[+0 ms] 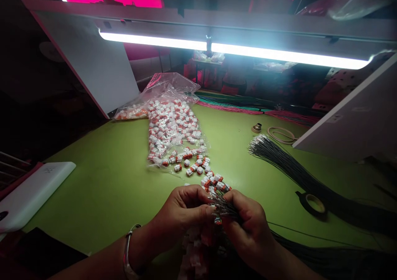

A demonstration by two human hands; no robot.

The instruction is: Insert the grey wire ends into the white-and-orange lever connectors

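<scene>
My right hand [248, 222] is closed round a bunch of thin black wires [226, 205] whose silvery ends point left. With thumb and index finger, my left hand [186, 209] pinches at the tips of those wires; what exactly sits between its fingers is too small to make out. Just beyond both hands lie white and orange connectors [211, 181], some close against the wires. More connectors spill from the mouth of a clear plastic bag [173, 123] full of them. Below my hands, a blurred pile of connectors hangs in shadow.
A thick bundle of black wires [279, 160] lies at right, beside a roll of black tape [316, 203]. Behind it are a small metal piece [257, 127] and a beige ring [281, 134]. A white case [40, 193] stands left. A tube lamp [279, 56] crosses overhead between side panels.
</scene>
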